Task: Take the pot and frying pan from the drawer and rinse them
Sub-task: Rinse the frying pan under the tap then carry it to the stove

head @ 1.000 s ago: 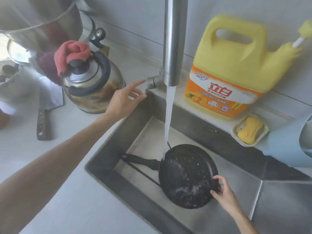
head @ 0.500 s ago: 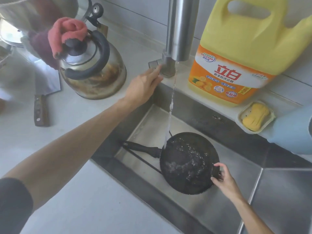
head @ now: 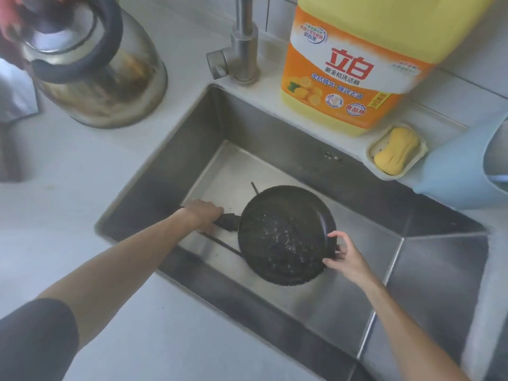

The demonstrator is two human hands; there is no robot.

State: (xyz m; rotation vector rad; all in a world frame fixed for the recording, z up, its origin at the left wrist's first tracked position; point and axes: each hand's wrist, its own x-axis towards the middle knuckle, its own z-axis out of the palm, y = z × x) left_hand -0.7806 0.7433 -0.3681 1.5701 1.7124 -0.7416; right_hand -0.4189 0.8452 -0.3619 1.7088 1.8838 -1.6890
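The round black frying pan sits inside the stainless steel sink, water pooled and beaded across its dark surface. The left hand is wrapped tight around the pan's black handle, while the right hand pinches the opposite rim between thumb and fingers. On the pale counter behind stand a steel faucet (no stream visible), a large yellow detergent jug and a tarnished metal kettle.

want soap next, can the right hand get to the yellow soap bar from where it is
Probably yes: the right hand would have to let go of the pan rim, but nothing stands between it and the soap.
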